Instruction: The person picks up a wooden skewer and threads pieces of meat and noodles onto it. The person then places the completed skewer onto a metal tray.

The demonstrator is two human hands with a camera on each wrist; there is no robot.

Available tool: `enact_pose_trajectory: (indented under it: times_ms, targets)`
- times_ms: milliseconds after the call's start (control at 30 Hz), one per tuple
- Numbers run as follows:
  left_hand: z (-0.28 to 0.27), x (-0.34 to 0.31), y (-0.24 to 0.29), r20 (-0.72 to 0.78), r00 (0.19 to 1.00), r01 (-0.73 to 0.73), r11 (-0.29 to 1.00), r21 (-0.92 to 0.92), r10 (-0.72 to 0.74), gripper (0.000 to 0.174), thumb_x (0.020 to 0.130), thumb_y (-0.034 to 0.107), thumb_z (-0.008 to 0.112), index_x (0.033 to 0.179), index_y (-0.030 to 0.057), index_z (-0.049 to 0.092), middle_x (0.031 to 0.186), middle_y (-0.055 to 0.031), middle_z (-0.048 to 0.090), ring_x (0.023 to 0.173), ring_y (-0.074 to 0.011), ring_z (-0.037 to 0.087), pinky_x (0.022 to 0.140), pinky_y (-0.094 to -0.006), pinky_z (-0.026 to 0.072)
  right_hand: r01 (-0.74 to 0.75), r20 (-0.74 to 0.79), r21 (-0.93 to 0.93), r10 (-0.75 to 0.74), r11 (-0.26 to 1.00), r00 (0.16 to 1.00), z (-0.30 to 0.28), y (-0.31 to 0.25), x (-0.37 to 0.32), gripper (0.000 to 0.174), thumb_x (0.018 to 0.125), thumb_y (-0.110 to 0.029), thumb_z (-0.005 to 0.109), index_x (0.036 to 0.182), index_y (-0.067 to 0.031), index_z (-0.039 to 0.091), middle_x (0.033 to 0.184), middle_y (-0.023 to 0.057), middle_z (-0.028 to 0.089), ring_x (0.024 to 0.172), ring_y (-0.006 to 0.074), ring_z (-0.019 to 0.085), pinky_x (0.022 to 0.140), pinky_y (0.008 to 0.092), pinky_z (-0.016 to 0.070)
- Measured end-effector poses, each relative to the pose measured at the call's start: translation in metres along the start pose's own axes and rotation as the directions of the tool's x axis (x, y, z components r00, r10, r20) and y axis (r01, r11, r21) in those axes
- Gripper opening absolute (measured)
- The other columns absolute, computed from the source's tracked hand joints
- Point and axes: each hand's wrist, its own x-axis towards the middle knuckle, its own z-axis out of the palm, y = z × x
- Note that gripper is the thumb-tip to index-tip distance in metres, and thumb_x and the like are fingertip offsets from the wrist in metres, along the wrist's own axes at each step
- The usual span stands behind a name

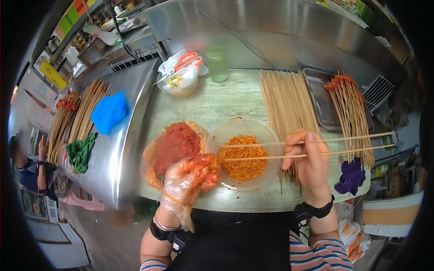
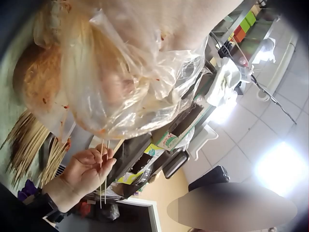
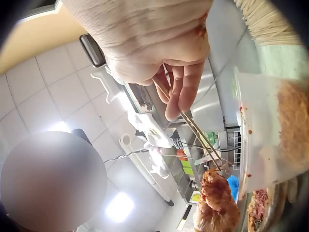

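Observation:
My left hand (image 1: 178, 183), in a clear plastic glove smeared red and banded at the wrist, holds a piece of raw red meat (image 1: 209, 170) with curled fingers. It is beside a heap of ground-looking red meat (image 1: 178, 142) in a plastic bag. My bare right hand (image 1: 309, 156) grips two long wooden chopsticks (image 1: 266, 144), spread apart. Their tips reach over a round clear tub (image 1: 270, 128) of orange-red shreds (image 1: 244, 165). In the right wrist view the chopsticks (image 3: 197, 128) point toward the gloved left hand (image 3: 217, 212). Glove plastic hides most of the left wrist view.
Bare bamboo skewers (image 1: 289, 99) lie right of the tub. Beyond them, loaded skewers (image 1: 348, 108) overlap a metal tray (image 1: 318, 101), near a purple cloth bundle (image 1: 350, 177). Orange-handled scissors (image 1: 187, 60) top a bowl (image 1: 183, 88) beside a green glass (image 1: 218, 65). More skewers (image 1: 83, 113) lie left.

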Motion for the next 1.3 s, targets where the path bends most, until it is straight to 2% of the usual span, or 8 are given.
enact_pose_trajectory:
  times_ms: [100,200,533,633,733,833,1100,1300]
  targets:
    - [0.003,-0.002,0.001,-0.022,1.000,-0.004,0.999,0.050,0.005,0.032,0.083,0.004,0.058,0.111,-0.0095,0.050,0.090,-0.0195,0.060,0.066,-0.0217,0.060,0.053,-0.0267,0.0482,0.025,-0.104,0.114,-0.013,0.993,0.994,0.003,0.008,0.002,0.039,0.098,-0.026,0.032,0.084,0.0032,0.053,0.082,0.0145,0.055,0.047,0.0156,0.055,0.046,0.0238,0.0461]
    - [0.004,-0.002,0.003,-0.053,0.999,0.000,0.995,0.095,0.005,0.033,0.084,0.005,0.057,0.113,-0.0094,0.050,0.088,-0.0192,0.061,0.065,-0.0217,0.061,0.054,-0.0263,0.0490,0.103,-0.079,0.188,-0.089,0.977,0.993,-0.003,0.009,0.003,0.041,0.098,-0.029,0.032,0.087,0.0044,0.054,0.076,0.0122,0.056,0.052,0.0183,0.058,0.048,0.0258,0.0488]
    - [0.019,-0.006,0.007,-0.025,1.000,0.007,0.988,0.157,-0.003,0.035,0.085,0.005,0.056,0.117,-0.0087,0.049,0.091,-0.0201,0.064,0.069,-0.0230,0.065,0.056,-0.0240,0.0500,0.006,-0.003,0.195,-0.005,0.981,1.000,0.013,0.019,-0.002,0.041,0.098,-0.028,0.032,0.083,0.0041,0.053,0.077,0.0142,0.056,0.051,0.0196,0.058,0.048,0.0257,0.0490]
    - [0.023,-0.009,0.007,-0.055,0.997,-0.048,0.998,-0.029,0.046,0.037,0.085,0.008,0.058,0.116,-0.0096,0.049,0.092,-0.0190,0.064,0.073,-0.0238,0.066,0.058,-0.0241,0.0508,0.002,-0.003,0.178,-0.001,0.984,1.000,0.014,0.021,-0.003,0.041,0.098,-0.028,0.032,0.083,0.0043,0.053,0.079,0.0146,0.056,0.052,0.0196,0.058,0.048,0.0258,0.0491]
    - [0.018,-0.007,0.009,-0.039,0.999,0.003,0.982,0.191,0.004,0.040,0.084,0.012,0.060,0.116,-0.0096,0.050,0.093,-0.0177,0.064,0.076,-0.0246,0.066,0.059,-0.0239,0.0513,0.007,-0.007,0.143,-0.007,0.990,1.000,0.019,0.019,-0.006,0.040,0.098,-0.027,0.033,0.084,0.0044,0.053,0.079,0.0149,0.056,0.052,0.0195,0.058,0.048,0.0258,0.0490]
    - [0.005,-0.005,0.005,0.035,0.999,-0.008,0.993,0.119,0.004,0.037,0.086,0.009,0.058,0.117,-0.0097,0.050,0.110,-0.0177,0.057,0.093,-0.0289,0.062,0.077,-0.0329,0.0537,0.030,-0.021,0.105,-0.028,0.994,0.999,0.021,0.016,-0.006,0.039,0.098,-0.027,0.034,0.084,0.0043,0.053,0.080,0.0151,0.056,0.051,0.0191,0.057,0.048,0.0256,0.0485]
    - [-0.002,-0.005,0.004,0.103,0.995,-0.030,0.989,0.147,0.015,0.034,0.087,0.007,0.055,0.116,-0.0098,0.050,0.099,-0.0174,0.061,0.088,-0.0275,0.064,0.077,-0.0327,0.0537,0.063,-0.063,0.220,-0.050,0.974,0.997,0.006,0.000,0.006,0.031,0.097,-0.023,0.037,0.084,0.0015,0.053,0.075,0.0119,0.056,0.049,0.0157,0.054,0.044,0.0234,0.0457]
    - [0.003,-0.007,0.002,0.135,0.991,-0.030,0.982,0.189,0.004,0.027,0.087,-0.004,0.050,0.113,-0.0094,0.053,0.098,-0.0175,0.061,0.088,-0.0282,0.064,0.078,-0.0326,0.0538,-0.118,0.008,0.268,0.121,0.956,0.993,0.014,0.015,0.020,0.028,0.097,-0.022,0.038,0.085,-0.0011,0.051,0.071,0.0101,0.056,0.046,0.0143,0.052,0.041,0.0228,0.0442]
